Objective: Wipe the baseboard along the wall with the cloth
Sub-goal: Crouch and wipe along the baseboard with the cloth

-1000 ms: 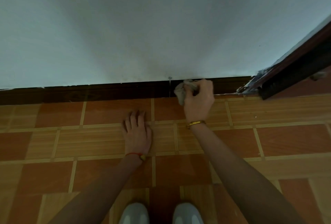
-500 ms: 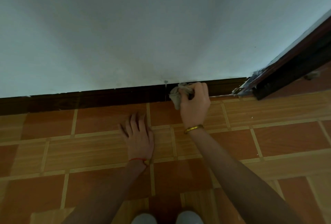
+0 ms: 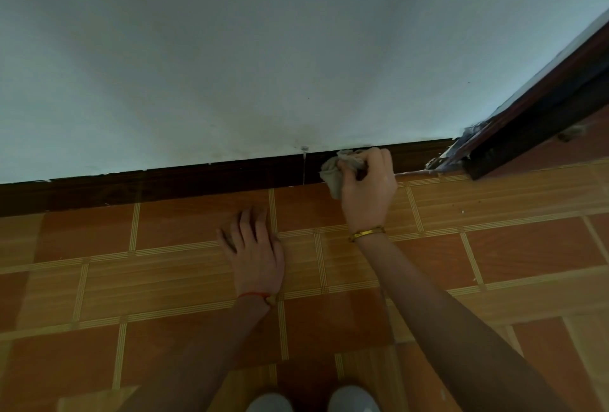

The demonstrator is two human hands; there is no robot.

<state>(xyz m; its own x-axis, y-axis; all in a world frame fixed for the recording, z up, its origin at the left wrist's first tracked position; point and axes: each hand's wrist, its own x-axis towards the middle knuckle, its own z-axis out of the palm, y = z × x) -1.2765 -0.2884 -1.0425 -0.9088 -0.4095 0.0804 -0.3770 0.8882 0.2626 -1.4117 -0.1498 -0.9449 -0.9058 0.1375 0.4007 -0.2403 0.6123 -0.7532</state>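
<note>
A dark brown baseboard (image 3: pixel 164 187) runs along the foot of a pale wall (image 3: pixel 263 48), rising slightly toward the right. My right hand (image 3: pixel 369 187) grips a crumpled grey cloth (image 3: pixel 334 174) and presses it against the baseboard, just right of a vertical joint (image 3: pixel 304 169) in the board. A gold bangle sits on that wrist. My left hand (image 3: pixel 253 250) lies flat on the tiled floor, fingers spread, a red string on its wrist. It holds nothing.
Orange and tan patterned floor tiles (image 3: pixel 494 246) cover the ground. A dark door frame (image 3: pixel 540 114) slants up at the right, with smeared paint at its foot. The toes of two light shoes (image 3: pixel 309 400) show at the bottom edge.
My right hand with the cloth has slid slightly left along the baseboard toward the joint. The view has tilted a little. My left hand stays planted on the floor.
</note>
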